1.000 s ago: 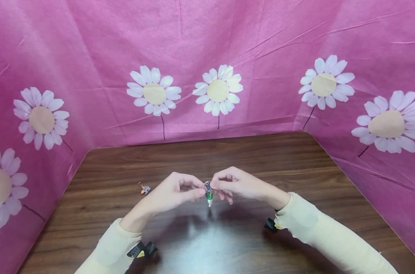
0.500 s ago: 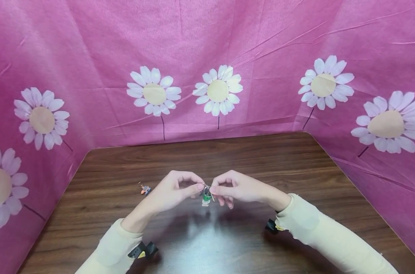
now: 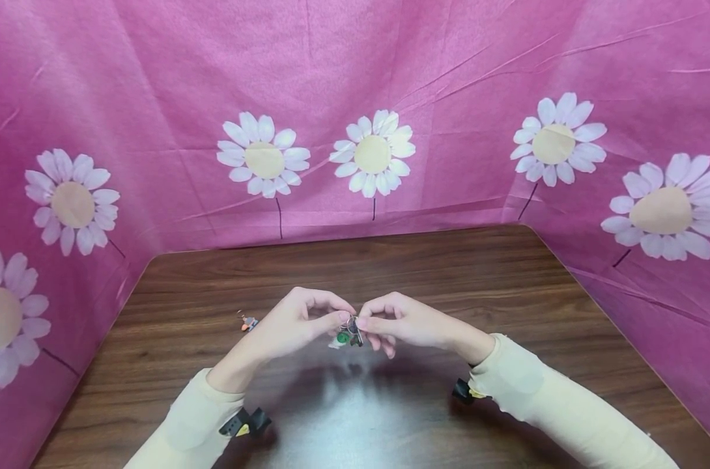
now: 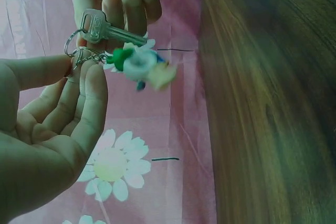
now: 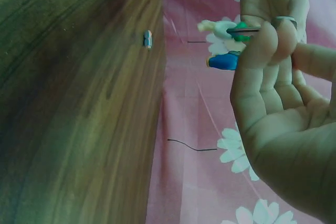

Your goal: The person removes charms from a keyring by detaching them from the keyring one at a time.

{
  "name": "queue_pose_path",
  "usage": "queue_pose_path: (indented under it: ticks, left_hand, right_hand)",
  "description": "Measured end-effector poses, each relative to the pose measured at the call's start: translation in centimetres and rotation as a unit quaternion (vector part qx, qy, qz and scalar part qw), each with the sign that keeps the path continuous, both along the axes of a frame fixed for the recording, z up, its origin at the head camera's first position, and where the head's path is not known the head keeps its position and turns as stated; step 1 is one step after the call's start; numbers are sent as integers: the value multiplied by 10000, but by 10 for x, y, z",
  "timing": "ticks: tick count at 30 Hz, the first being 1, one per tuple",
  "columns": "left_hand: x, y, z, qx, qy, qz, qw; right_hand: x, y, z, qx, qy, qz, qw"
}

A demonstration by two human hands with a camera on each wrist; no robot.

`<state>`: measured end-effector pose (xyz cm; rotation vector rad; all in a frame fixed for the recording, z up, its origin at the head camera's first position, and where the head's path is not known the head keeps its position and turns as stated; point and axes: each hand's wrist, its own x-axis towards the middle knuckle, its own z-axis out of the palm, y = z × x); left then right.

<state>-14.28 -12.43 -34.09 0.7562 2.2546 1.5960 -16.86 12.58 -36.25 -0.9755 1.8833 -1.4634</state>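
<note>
Above the table, my left hand pinches a metal key ring and its short chain between thumb and fingers. My right hand meets it from the other side, thumb and forefinger pinching the same ring. A silver key hangs on the ring in the left wrist view. Beside it dangles a keychain figure with green, white and yellowish parts, blurred there. A blue piece shows below the key in the right wrist view. Fingertips partly hide the ring.
A small orange, grey and blue keychain charm with a ring lies on the wooden table, just left of my left hand. A pink cloth with white flowers hangs around the table's back and sides.
The dangling figure has swung leftward, and the key now shows apart from it. Both hands stay close together, with small shifts of the fingertips. The charm on the table has not moved.
</note>
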Motion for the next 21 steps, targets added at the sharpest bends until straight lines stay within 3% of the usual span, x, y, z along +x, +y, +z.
queue_pose_path:
  ticks: [8, 14, 18, 21]
  left_hand:
    - [1, -2, 2, 200, -130, 132, 9996]
    - [1, -2, 5, 342, -254, 297, 9986]
    - [1, 0, 2, 428, -277, 460, 9976]
    - [0, 0, 0, 360, -144, 581, 9976]
  right_hand:
    - [5, -4, -1, -262, 161, -722, 9969]
    - [10, -12, -3, -630, -25, -1497, 9867]
    - [14, -16, -5, -725, -69, -1652, 9836]
    - [13, -14, -4, -484, 172, -1601, 9858]
